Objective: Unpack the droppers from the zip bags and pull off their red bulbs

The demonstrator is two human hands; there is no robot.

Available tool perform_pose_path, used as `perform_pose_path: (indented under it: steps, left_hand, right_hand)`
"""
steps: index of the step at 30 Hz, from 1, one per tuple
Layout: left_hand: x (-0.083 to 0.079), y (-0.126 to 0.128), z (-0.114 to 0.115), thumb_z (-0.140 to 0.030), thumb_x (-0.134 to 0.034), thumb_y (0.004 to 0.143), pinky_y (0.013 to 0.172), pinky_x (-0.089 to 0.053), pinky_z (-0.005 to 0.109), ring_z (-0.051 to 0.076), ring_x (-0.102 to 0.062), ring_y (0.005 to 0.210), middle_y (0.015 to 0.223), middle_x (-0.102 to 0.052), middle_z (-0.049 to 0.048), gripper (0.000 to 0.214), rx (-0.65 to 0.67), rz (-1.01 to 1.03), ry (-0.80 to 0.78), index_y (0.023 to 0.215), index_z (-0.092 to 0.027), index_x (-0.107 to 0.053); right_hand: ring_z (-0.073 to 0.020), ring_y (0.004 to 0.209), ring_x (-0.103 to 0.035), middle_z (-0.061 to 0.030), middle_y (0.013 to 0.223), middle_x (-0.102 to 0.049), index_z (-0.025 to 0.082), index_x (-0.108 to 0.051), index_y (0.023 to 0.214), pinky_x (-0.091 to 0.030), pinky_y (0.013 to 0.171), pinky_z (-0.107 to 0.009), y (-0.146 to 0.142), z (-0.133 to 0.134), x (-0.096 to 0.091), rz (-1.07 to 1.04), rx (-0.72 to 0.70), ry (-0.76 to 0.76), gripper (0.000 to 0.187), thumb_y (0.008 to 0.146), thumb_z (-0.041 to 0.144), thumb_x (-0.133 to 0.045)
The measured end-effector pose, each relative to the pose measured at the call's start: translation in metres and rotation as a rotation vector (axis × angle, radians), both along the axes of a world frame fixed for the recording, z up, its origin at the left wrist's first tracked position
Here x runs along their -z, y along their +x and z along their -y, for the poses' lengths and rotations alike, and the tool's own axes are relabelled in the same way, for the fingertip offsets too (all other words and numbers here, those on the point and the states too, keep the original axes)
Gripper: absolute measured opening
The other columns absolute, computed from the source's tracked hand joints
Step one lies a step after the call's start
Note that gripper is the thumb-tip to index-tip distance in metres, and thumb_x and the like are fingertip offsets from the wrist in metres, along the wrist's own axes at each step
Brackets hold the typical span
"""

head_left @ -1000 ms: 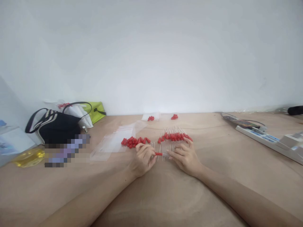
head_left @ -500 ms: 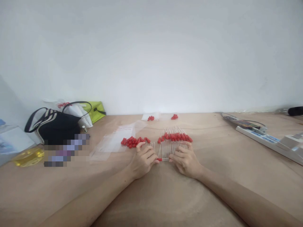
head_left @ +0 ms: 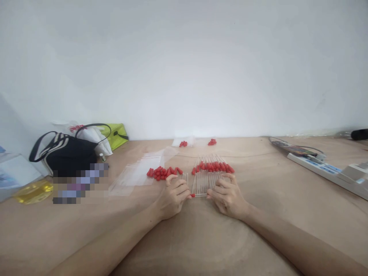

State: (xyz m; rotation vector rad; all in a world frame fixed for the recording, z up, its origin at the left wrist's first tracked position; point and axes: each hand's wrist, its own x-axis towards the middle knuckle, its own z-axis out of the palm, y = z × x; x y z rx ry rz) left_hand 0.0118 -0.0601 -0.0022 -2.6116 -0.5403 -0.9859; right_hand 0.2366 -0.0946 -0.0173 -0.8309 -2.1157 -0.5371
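Observation:
My left hand [head_left: 176, 195] pinches a red rubber bulb [head_left: 193, 195]; most of it is hidden by the fingers. A thin glass dropper tube [head_left: 200, 195] runs level from this bulb to my right hand [head_left: 228, 195], whose fingertips are closed on its other end. Just beyond the hands, a row of glass tubes with red bulbs [head_left: 214, 166] lies on the table, more bare glass tubes [head_left: 203, 182] in front of them. Loose red bulbs [head_left: 162, 173] form a pile beyond my left hand.
Clear plastic bags [head_left: 138, 172] lie flat on the left. Farther left are a black bag [head_left: 71, 153], a green bag [head_left: 116, 136] and a yellow see-through object [head_left: 34, 191]. Two small clusters of red bulbs [head_left: 212, 142] sit near the wall. A white power strip [head_left: 313, 166] lies right.
Less of the red bulb shows between my left fingers, and a bit more of the glass tube is visible between the hands. Both hands have barely moved.

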Motion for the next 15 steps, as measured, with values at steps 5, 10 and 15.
perform_pose_path:
  steps: [5,10,15]
  left_hand:
    - [-0.002,-0.02,-0.006,-0.02,-0.041,0.085,0.07,-0.038,0.029,0.014,-0.052,0.071,0.07,-0.06,0.0019,0.02,-0.062,0.106,-0.091,0.072,-0.017,-0.055]
    - [-0.02,-0.046,-0.026,-0.025,-0.041,0.083,0.072,-0.045,0.026,0.015,-0.056,0.079,0.084,-0.059,0.0053,0.021,-0.364,0.375,-0.241,0.086,-0.017,-0.06]
    - [-0.026,-0.093,-0.063,-0.028,-0.043,0.074,0.065,-0.048,0.026,0.016,-0.059,0.07,0.085,-0.062,0.0059,0.031,-0.871,0.476,-0.515,0.096,-0.015,-0.061]
  right_hand:
    - [-0.0113,0.065,-0.048,0.0028,0.054,-0.056,0.021,-0.063,0.072,-0.025,0.083,-0.034,0.021,-0.003,0.001,-0.093,0.115,-0.053,0.019,0.082,0.025,-0.048]
    - [-0.0097,0.06,-0.051,0.0023,0.057,-0.06,0.022,-0.066,0.08,-0.026,0.079,-0.031,0.026,-0.011,0.003,-0.262,0.268,-0.103,0.018,0.082,0.024,-0.048]
    - [-0.0114,0.062,-0.052,0.0004,0.057,-0.061,0.021,-0.067,0.078,-0.025,0.077,-0.03,0.021,-0.014,0.005,-0.214,0.409,-0.103,0.022,0.081,0.021,-0.044]
